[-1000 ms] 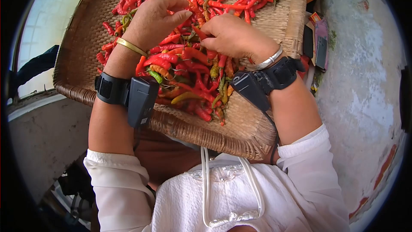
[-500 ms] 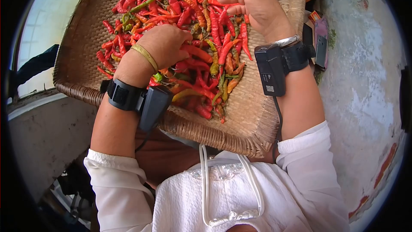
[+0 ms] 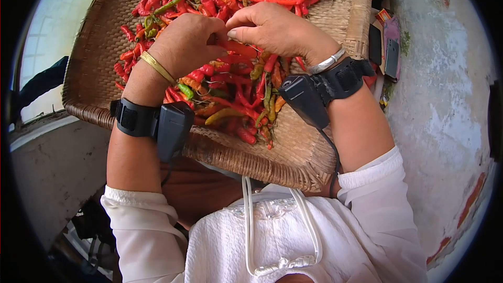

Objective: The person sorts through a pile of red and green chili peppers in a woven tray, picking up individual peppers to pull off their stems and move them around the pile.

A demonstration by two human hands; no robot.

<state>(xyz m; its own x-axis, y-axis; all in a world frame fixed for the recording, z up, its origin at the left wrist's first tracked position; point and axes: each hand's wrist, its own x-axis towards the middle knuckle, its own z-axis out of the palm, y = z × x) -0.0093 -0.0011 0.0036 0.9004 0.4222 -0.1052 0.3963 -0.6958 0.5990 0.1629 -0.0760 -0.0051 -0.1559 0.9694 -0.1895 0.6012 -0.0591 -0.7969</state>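
Observation:
A wide woven basket point(image 3: 319, 149) holds a spread of red, orange and green chili peppers point(image 3: 246, 91). Above the pile, my left hand point(image 3: 191, 42), with a gold bracelet, has its fingers curled around a red chili pepper point(image 3: 238, 49) whose body sticks out to the right. My right hand point(image 3: 280, 31), wearing a silver bracelet, meets it there with thumb and fingers drawn together close to the left fingertips. What lies between the right fingertips is too small or hidden to make out.
The basket's thick braided rim point(image 3: 251, 165) runs in front of my body. To the right, a phone point(image 3: 391, 57) and small packages lie beside a worn pale wall point(image 3: 440, 105). A window point(image 3: 52, 36) is on the left. Black devices are strapped to both wrists.
My right hand has come down and left from the basket's right side, its spread fingers closing beside my left hand. The left hand has risen slightly with the chili pepper.

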